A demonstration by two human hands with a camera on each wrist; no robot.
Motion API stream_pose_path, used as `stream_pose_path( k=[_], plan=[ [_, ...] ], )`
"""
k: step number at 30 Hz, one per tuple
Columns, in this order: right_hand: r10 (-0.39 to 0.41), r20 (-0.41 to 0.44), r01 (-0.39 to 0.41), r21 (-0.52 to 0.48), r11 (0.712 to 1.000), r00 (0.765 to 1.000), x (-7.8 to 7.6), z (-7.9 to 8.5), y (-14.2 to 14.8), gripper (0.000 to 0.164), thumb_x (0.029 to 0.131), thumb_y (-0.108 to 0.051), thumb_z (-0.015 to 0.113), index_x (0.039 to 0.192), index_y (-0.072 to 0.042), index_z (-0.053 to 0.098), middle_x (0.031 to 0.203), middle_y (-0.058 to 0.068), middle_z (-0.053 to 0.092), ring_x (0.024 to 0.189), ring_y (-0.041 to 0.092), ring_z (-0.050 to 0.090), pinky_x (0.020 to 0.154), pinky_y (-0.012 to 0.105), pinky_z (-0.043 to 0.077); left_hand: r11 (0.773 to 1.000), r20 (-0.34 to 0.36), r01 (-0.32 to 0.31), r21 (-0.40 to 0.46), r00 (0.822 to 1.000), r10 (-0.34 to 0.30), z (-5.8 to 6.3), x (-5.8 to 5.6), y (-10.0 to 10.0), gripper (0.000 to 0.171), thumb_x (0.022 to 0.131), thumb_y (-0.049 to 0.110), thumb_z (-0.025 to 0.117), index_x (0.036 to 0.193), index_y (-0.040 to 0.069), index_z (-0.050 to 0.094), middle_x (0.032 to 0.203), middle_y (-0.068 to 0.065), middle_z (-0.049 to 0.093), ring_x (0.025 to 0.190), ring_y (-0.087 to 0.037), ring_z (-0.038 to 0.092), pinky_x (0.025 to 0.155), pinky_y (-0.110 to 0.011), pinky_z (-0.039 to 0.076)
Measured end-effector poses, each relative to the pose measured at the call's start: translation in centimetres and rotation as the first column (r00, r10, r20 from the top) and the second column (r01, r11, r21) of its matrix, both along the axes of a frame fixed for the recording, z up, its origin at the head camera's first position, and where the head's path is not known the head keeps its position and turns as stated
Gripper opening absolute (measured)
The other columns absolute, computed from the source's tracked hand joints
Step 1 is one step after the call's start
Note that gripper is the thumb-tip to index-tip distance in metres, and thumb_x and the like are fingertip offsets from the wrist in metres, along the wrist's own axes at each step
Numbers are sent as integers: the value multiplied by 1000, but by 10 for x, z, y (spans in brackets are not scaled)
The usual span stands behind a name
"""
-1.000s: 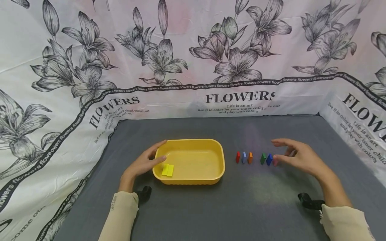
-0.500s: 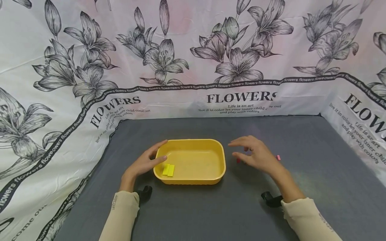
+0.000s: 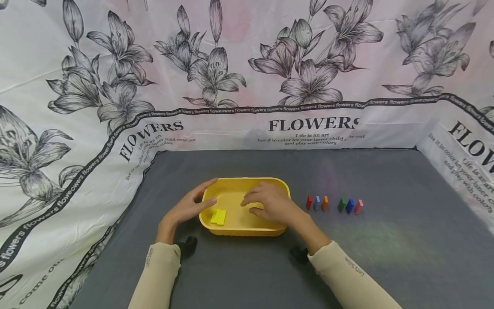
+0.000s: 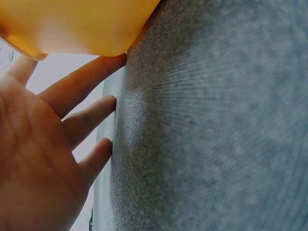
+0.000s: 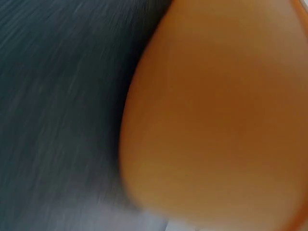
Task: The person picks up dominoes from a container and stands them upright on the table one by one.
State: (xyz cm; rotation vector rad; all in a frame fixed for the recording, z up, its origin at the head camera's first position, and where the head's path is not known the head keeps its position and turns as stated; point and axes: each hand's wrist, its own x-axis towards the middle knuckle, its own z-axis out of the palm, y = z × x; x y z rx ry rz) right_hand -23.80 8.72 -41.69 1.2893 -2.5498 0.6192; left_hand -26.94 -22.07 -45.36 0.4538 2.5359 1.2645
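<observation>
My left hand [image 3: 189,207] rests at the left end of a yellow plastic tray [image 3: 247,232], thumb over the rim and index finger along the far corner. In the left wrist view its fingers are spread and fairly straight, with fingertips right by the tray's outer wall [image 4: 82,29]. Two small yellow blocks [image 3: 218,216] lie together in the near left corner. My right hand [image 3: 272,204] is over the tray's right part, fingers loosely bent, with nothing visible between them. The right wrist view is blurred and filled by the tray's outside [image 5: 216,120].
To the right of the tray, small blocks stand upright in a row: red [image 3: 309,202], light blue [image 3: 317,203], orange [image 3: 325,203], green [image 3: 341,205], blue [image 3: 350,206] and pink [image 3: 359,207]. A flower-printed cloth [image 3: 231,128] hangs behind the grey table surface [image 3: 247,270].
My right hand has moved left from beside the pink block, past the row, to over the tray. The upright blocks show again. My left hand has stayed at the tray's end.
</observation>
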Motion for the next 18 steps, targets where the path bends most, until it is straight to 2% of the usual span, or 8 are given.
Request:
stream_pose_path(
  k=[5,13,18],
  plan=[
    [16,53,-22,114,993,998,-3,-3,-31,23,87,-13,80,109,-21,79,111,-5,75,101,17,64,90,33,54,1000,5,10,5,1000,-10,1,-1,0,66,99,42,64,157,46,31,167,1,32,145,-37,43,118,-67,32],
    [75,93,-93,216,972,993,-12,-12,-64,30,88,-8,77,113,-24,80,116,-8,74,111,13,65,102,31,51,999,-9,38,33,999,-38,0,0,-1,67,98,47,64,157,47,31,166,2,32,145,-37,44,118,-65,33],
    [113,97,-135,270,953,989,-15,-17,-75,27,92,-8,72,111,-26,81,114,-10,75,103,13,64,91,26,50,998,-17,47,49,999,-46,1,0,-2,67,98,46,64,157,46,32,166,2,33,145,-36,44,119,-63,34]
  ],
)
